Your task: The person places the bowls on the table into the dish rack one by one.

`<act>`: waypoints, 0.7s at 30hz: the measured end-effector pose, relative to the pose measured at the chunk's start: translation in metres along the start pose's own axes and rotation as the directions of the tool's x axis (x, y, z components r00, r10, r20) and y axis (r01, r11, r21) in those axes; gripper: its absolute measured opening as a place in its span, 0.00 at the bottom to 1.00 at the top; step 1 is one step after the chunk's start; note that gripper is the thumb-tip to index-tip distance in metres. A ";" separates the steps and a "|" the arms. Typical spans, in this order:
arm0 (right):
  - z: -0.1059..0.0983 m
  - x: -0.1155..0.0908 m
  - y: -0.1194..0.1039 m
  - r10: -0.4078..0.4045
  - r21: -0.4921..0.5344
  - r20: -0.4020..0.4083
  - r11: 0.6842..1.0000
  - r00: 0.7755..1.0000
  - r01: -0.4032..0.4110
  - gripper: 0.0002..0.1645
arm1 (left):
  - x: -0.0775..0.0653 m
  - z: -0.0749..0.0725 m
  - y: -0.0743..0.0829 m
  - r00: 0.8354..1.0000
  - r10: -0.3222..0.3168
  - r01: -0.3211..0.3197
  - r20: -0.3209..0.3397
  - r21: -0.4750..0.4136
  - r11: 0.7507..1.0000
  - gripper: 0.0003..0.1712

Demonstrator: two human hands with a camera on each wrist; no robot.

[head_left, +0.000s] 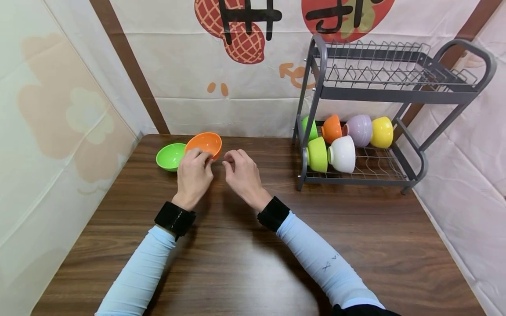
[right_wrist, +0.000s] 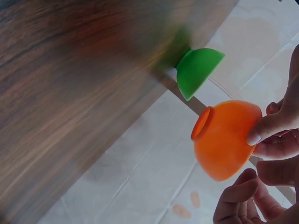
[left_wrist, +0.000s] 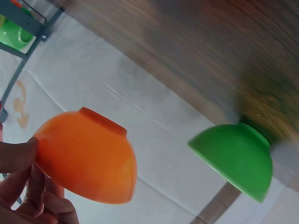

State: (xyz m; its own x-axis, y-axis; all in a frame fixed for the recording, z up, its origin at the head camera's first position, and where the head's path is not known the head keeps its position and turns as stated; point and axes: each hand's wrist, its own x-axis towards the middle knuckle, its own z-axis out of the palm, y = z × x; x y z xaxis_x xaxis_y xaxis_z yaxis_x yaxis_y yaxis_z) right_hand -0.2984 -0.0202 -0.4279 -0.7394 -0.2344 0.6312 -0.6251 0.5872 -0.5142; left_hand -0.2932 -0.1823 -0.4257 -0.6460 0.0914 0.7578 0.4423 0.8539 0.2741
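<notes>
An orange bowl (head_left: 204, 144) is pinched at its near right rim between the thumb and fingers of my left hand (head_left: 193, 174). The left wrist view shows the thumb on the bowl's outer wall and its foot ring up off the tabletop. My right hand (head_left: 242, 174) hovers just to the right of the bowl, fingers loosely bent with nothing between them. In the right wrist view, the right fingers (right_wrist: 238, 196) are a small gap away from the orange bowl (right_wrist: 226, 140). Left of it, a green bowl (head_left: 171, 157) stands upright on the table.
A dark two-tier dish rack (head_left: 395, 94) stands at the back right of the wooden table (head_left: 237, 263). On its lower tier, several bowls lie on their sides, among them a white bowl (head_left: 342, 154) and a yellow bowl (head_left: 382, 132). A printed cloth (head_left: 245, 114) hangs behind the table.
</notes>
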 end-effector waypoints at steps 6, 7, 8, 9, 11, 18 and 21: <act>-0.008 -0.003 0.005 0.000 -0.008 -0.023 1.000 1.000 0.000 0.06 | -0.001 0.001 0.013 1.000 0.013 -0.013 0.024 -0.002 1.000 0.05; -0.010 -0.004 0.006 0.003 -0.012 -0.025 1.000 1.000 -0.004 0.06 | -0.001 0.001 0.015 0.999 0.014 -0.014 0.031 0.000 1.000 0.05; -0.011 -0.005 0.008 0.006 -0.015 -0.026 1.000 1.000 -0.006 0.06 | -0.001 0.002 0.016 0.999 0.017 -0.017 0.036 0.002 1.000 0.05; -0.012 -0.005 0.009 0.010 -0.014 -0.027 1.000 1.000 -0.010 0.07 | -0.001 0.003 0.018 0.999 0.019 -0.019 0.040 -0.001 1.000 0.06; -0.015 -0.007 0.012 0.016 -0.007 -0.028 1.000 0.999 -0.016 0.07 | -0.001 0.004 0.021 0.999 0.026 -0.025 0.044 -0.004 1.000 0.06; -0.023 -0.012 0.020 0.040 0.009 -0.044 0.999 0.998 -0.039 0.07 | 0.000 0.011 0.031 0.998 0.049 -0.048 0.049 -0.024 0.999 0.05; -0.027 -0.014 0.024 0.060 0.001 -0.050 0.998 0.997 -0.060 0.07 | 0.001 0.014 0.034 0.997 0.057 -0.056 0.055 -0.024 0.998 0.05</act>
State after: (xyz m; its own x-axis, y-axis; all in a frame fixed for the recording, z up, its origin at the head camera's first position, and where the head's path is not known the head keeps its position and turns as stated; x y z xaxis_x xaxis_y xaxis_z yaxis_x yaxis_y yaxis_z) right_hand -0.2968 0.0181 -0.4338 -0.7622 -0.1591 0.6274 -0.5796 0.5994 -0.5521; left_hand -0.2876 -0.1455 -0.4240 -0.6533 0.1681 0.7382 0.4926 0.8348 0.2458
